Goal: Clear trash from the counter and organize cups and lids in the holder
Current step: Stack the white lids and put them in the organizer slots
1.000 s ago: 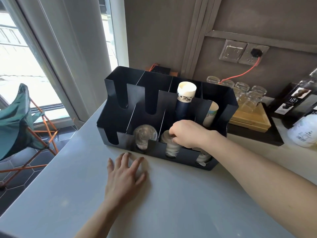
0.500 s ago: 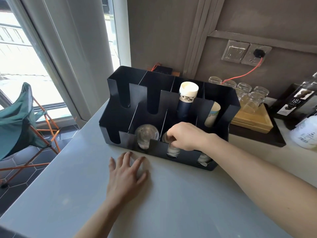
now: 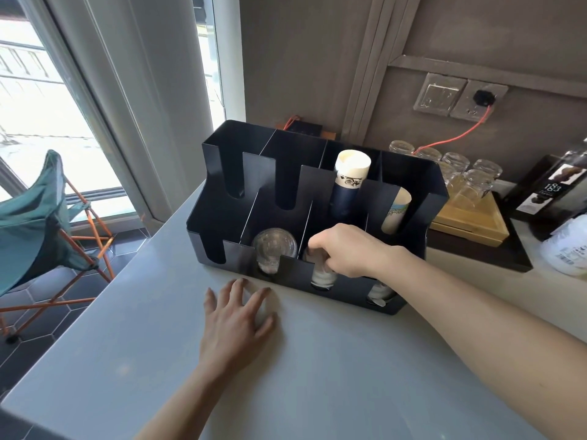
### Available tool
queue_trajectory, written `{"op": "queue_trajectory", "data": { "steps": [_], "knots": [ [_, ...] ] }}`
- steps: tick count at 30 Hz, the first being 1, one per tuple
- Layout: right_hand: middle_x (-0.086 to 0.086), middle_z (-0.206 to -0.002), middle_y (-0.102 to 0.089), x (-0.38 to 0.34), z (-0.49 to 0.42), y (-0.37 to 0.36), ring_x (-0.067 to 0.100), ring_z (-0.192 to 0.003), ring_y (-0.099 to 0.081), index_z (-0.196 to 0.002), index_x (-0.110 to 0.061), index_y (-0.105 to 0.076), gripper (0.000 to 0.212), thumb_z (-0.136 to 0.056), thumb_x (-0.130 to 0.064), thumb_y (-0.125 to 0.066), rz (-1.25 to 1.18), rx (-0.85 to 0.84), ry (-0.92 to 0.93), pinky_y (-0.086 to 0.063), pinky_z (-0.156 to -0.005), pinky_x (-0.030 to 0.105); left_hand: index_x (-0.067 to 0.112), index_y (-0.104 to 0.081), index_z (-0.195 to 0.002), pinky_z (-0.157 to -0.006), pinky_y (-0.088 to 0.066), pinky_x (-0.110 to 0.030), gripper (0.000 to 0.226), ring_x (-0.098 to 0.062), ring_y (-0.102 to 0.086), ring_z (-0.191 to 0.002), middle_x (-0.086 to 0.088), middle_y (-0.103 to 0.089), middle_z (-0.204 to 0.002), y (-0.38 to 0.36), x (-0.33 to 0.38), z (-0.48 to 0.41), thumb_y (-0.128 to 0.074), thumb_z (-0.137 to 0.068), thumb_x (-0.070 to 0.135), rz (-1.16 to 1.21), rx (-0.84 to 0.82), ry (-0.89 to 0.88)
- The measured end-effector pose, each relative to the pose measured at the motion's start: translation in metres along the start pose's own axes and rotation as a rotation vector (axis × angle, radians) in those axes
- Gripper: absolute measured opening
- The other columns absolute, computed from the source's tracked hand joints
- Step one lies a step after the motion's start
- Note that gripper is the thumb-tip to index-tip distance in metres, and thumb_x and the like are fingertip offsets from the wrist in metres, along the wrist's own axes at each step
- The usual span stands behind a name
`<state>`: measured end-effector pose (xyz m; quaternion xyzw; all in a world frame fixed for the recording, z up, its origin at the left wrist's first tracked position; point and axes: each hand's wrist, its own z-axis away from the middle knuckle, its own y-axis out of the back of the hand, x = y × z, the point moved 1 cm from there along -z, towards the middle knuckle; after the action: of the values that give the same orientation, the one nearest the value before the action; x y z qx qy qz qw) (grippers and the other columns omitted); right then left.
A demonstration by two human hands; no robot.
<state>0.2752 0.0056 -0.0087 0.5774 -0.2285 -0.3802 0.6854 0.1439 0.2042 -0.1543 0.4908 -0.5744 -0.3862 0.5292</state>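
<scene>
Over the black holder's (image 3: 409,249) front row, right hand (image 3: 346,250) pinches the clear lids (image 3: 322,274), left hand (image 3: 236,325) splayed flat on the table (image 3: 349,376).

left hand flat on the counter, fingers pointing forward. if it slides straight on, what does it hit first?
Most likely the front wall of the black holder, just ahead of the left hand fingertips, near the slot showing the clear lids. Only bare counter lies between.

Daylight floods in from the window (image 3: 47,100) at 10 o'clock, blown out to white. The table (image 3: 317,376) carries soft glare and faint hand shadows. Wide-angle bending curves the edges; the picture is slightly soft throughout.
</scene>
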Motion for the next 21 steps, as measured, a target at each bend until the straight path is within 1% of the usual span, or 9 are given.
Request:
{"op": "queue_trajectory", "data": {
  "steps": [2,4,6,8,10,13,15,18,21],
  "knots": [
    [0.004,-0.091,-0.065,0.002,-0.001,0.001,0.03,-0.087,-0.061,-0.097,-0.019,-0.065,0.027,-0.077,0.0,-0.064,-0.018,0.026,-0.011,-0.055,-0.074,0.043,0.038,-0.056,-0.131,-0.116,-0.021,-0.059,0.05,-0.03,-0.039,-0.134,-0.009,-0.055,-0.134,0.0,0.0,0.0,-0.044,-0.088,0.061,-0.003,-0.002,0.001],
    [0.003,-0.093,-0.063,0.004,-0.003,0.002,0.03,-0.09,-0.062,-0.099,-0.019,-0.066,0.029,-0.077,0.001,-0.063,-0.004,0.057,-0.011,-0.055,-0.075,0.041,0.038,-0.056,-0.131,-0.116,-0.02,-0.059,0.05,-0.03,-0.039,-0.135,-0.009,-0.054,-0.134,0.001,0.001,0.0,-0.044,-0.087,0.06,-0.002,-0.004,0.001],
    [0.004,-0.097,-0.061,0.004,-0.007,0.003,0.03,-0.092,-0.061,-0.102,-0.016,-0.066,0.029,-0.079,0.002,-0.061,0.077,0.072,0.003,-0.054,-0.076,0.042,0.037,-0.057,-0.13,-0.116,-0.021,-0.059,0.05,-0.03,-0.04,-0.134,-0.01,-0.054,-0.135,0.001,0.001,0.0,-0.045,-0.087,0.06,0.0,-0.002,0.001],
    [0.007,-0.101,-0.059,0.004,-0.011,0.004,0.032,-0.094,-0.06,-0.109,-0.013,-0.064,0.031,-0.082,0.001,-0.06,0.17,0.054,0.016,-0.053,-0.076,0.042,0.037,-0.056,-0.13,-0.116,-0.021,-0.059,0.05,-0.03,-0.04,-0.134,-0.01,-0.054,-0.135,0.001,0.001,0.0,-0.045,-0.087,0.06,-0.002,-0.003,0.002],
    [0.009,-0.105,-0.061,0.004,-0.015,0.005,0.033,-0.098,-0.06,-0.114,-0.013,-0.062,0.033,-0.084,-0.001,-0.061,0.195,-0.009,0.005,-0.054,-0.079,0.044,0.037,-0.056,-0.131,-0.116,-0.021,-0.059,0.05,-0.03,-0.039,-0.135,-0.01,-0.054,-0.135,0.001,0.0,0.0,-0.044,-0.087,0.06,-0.002,-0.007,0.002],
    [0.012,-0.102,-0.065,0.002,-0.017,0.004,0.035,-0.095,-0.062,-0.105,-0.01,-0.061,0.024,-0.082,-0.006,-0.068,0.225,-0.093,-0.006,-0.055,-0.079,0.047,0.037,-0.058,-0.13,-0.116,-0.022,-0.06,0.051,-0.029,-0.04,-0.134,-0.009,-0.053,-0.136,0.002,0.0,0.001,-0.044,-0.087,0.06,0.009,-0.004,0.002],
    [0.012,-0.098,-0.064,0.002,-0.017,0.004,0.036,-0.091,-0.062,-0.1,-0.01,-0.061,0.021,-0.081,-0.006,-0.069,0.243,-0.09,-0.019,-0.056,-0.077,0.047,0.037,-0.058,-0.13,-0.116,-0.022,-0.059,0.05,-0.029,-0.04,-0.134,-0.008,-0.053,-0.136,0.002,0.001,0.001,-0.045,-0.087,0.06,0.013,0.001,0.002],
    [0.011,-0.099,-0.064,0.003,-0.017,0.001,0.035,-0.091,-0.062,-0.104,-0.013,-0.061,0.026,-0.08,-0.003,-0.067,0.248,-0.059,-0.016,-0.055,-0.076,0.045,0.036,-0.058,-0.129,-0.116,-0.022,-0.059,0.049,-0.029,-0.041,-0.133,-0.008,-0.054,-0.135,0.002,0.001,0.001,-0.045,-0.087,0.059,0.014,0.005,-0.002],
    [0.011,-0.101,-0.062,0.005,-0.015,-0.002,0.034,-0.092,-0.062,-0.109,-0.013,-0.06,0.029,-0.083,-0.005,-0.067,0.248,-0.034,-0.006,-0.054,-0.076,0.044,0.036,-0.058,-0.129,-0.116,-0.022,-0.06,0.049,-0.03,-0.041,-0.133,-0.008,-0.053,-0.136,0.001,0.0,0.001,-0.046,-0.087,0.059,0.013,0.003,-0.002]
  ]
}}
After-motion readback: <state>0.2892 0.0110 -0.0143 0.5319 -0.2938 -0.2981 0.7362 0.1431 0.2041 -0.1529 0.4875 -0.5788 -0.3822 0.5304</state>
